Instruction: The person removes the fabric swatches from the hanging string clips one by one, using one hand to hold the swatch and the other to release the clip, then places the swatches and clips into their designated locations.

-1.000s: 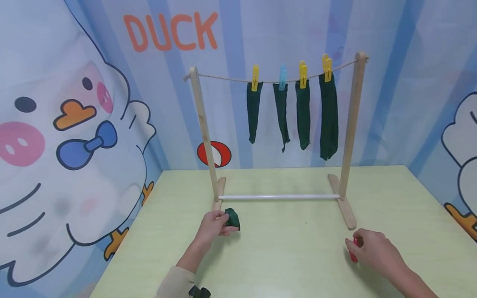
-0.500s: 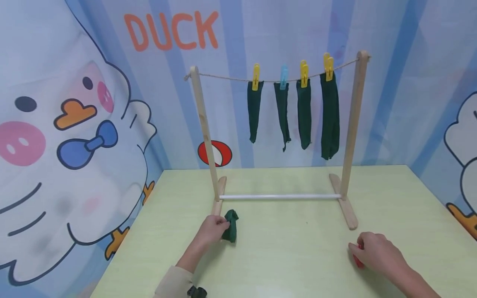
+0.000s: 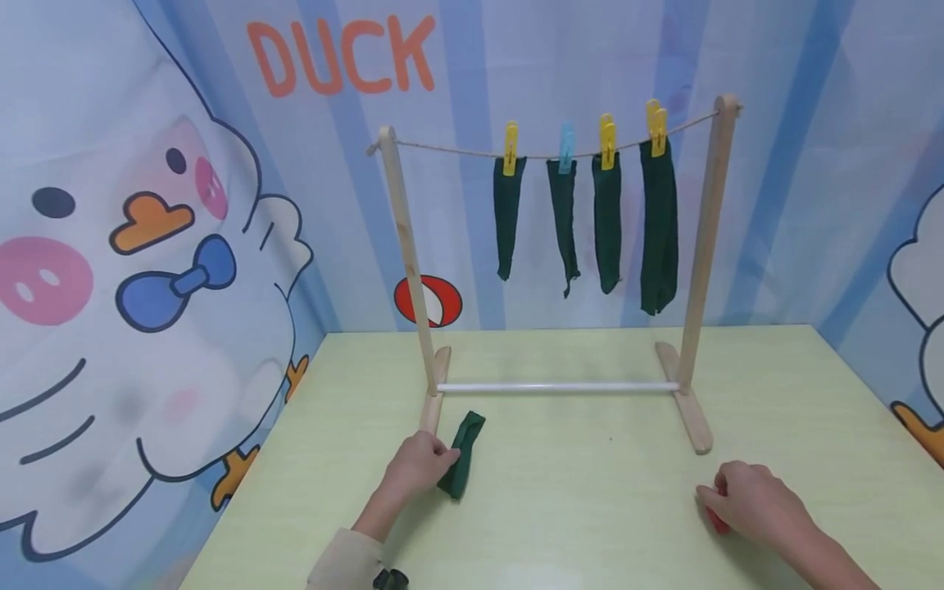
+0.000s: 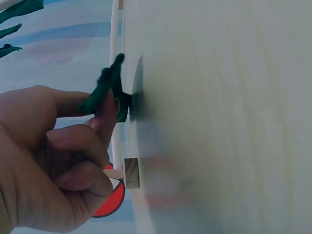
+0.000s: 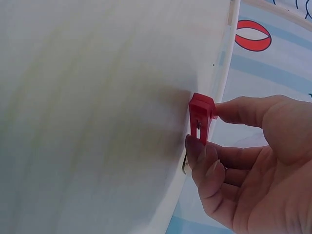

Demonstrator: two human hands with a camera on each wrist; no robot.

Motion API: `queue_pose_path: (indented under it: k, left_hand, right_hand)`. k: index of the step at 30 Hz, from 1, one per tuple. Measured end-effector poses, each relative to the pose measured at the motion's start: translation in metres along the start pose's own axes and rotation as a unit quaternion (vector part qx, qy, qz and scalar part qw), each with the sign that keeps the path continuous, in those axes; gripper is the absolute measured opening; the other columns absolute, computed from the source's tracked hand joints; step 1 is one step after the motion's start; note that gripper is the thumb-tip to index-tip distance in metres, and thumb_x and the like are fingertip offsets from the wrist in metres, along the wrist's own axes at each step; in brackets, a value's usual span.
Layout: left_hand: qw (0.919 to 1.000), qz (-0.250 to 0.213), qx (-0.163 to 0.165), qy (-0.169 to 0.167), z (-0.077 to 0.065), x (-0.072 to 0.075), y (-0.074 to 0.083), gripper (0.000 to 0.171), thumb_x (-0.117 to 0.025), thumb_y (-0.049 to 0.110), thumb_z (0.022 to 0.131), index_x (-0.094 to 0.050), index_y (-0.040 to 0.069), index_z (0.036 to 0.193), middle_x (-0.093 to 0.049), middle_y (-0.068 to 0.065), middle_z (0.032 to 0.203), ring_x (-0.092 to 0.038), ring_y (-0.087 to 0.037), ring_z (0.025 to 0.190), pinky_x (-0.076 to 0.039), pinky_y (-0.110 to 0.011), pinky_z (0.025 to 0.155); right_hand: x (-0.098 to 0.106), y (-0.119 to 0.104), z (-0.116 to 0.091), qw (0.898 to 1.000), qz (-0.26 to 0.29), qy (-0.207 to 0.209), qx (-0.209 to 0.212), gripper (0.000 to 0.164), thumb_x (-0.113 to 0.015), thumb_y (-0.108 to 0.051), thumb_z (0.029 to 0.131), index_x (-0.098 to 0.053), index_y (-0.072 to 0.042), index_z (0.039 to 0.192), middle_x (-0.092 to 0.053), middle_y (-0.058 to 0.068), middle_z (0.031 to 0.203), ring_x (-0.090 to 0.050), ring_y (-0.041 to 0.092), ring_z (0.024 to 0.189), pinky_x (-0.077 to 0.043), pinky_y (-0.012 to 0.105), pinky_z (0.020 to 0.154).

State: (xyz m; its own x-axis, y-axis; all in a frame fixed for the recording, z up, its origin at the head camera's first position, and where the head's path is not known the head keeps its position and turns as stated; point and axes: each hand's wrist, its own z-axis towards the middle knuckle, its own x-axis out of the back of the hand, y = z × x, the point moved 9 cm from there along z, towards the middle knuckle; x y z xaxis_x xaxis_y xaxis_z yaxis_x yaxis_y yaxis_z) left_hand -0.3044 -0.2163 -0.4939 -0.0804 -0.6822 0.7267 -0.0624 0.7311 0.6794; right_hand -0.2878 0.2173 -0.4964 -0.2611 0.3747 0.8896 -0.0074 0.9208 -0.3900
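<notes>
Tabletop: wooden rack stood toward the back edge, four green strips hanging from it. The person's left hand, nearer the left edge, pinched a green cloth; the right hand, toward the right edge, was well apart from it. The cloth lay just right of the left fingertips, long axis slantwise: one end toward the back edge and rightward, the other toward the person. Table contact: unclear. Right thumb and fingers pinched a red clothespin.

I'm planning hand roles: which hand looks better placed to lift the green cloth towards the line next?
Probably the left hand: it pinches the green cloth, while the right hand is farther from it, holding a red clip.
</notes>
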Motion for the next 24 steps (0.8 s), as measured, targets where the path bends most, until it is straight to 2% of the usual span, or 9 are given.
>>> queue_pose_path:
  k: [3,7,15,24]
  left_hand:
    - [0.9985,0.055,-0.002,-0.002,-0.0043,0.0003,0.0026,0.047,-0.066,0.025,0.096,-0.046,0.016,0.054,-0.034,0.007,0.05,-0.034,-0.009,0.046,-0.023,-0.024,0.043]
    - [0.995,0.099,0.005,-0.003,-0.008,0.001,0.0029,0.049,-0.065,0.028,0.095,-0.044,0.017,0.053,-0.035,0.008,0.05,-0.035,-0.009,0.046,-0.024,-0.025,0.043]
    - [0.9936,0.11,-0.005,-0.022,-0.0104,-0.004,0.0033,0.052,-0.064,0.028,0.096,-0.04,0.018,0.051,-0.031,0.01,0.047,-0.031,-0.008,0.043,-0.021,-0.023,0.042]
    - [0.9908,0.132,0.005,-0.027,-0.0103,-0.0053,-0.0009,0.052,-0.065,0.028,0.096,-0.042,0.018,0.051,-0.031,0.009,0.047,-0.031,-0.008,0.043,-0.021,-0.023,0.041]
  right_hand:
    - [-0.0016,0.0006,0.001,1.0,-0.003,-0.004,-0.002,0.027,-0.065,-0.025,0.095,-0.061,-0.003,0.079,-0.053,0.002,0.064,-0.049,0.017,0.061,-0.041,0.032,0.057]
    - [-0.0034,0.002,0.001,1.0,-0.002,-0.005,0.003,0.028,-0.066,-0.026,0.094,-0.062,-0.001,0.082,-0.054,0.002,0.064,-0.05,0.016,0.062,-0.041,0.032,0.057]
    - [0.0004,0.0076,-0.0009,1.0,-0.002,0.005,0.012,0.031,-0.066,-0.029,0.094,-0.057,-0.009,0.071,-0.051,0.002,0.062,-0.048,0.016,0.059,-0.038,0.031,0.054]
    - [0.0018,0.0056,-0.0007,1.0,-0.002,0.008,0.023,0.032,-0.065,-0.03,0.095,-0.057,-0.009,0.072,-0.051,0.001,0.063,-0.047,0.016,0.06,-0.038,0.031,0.054]
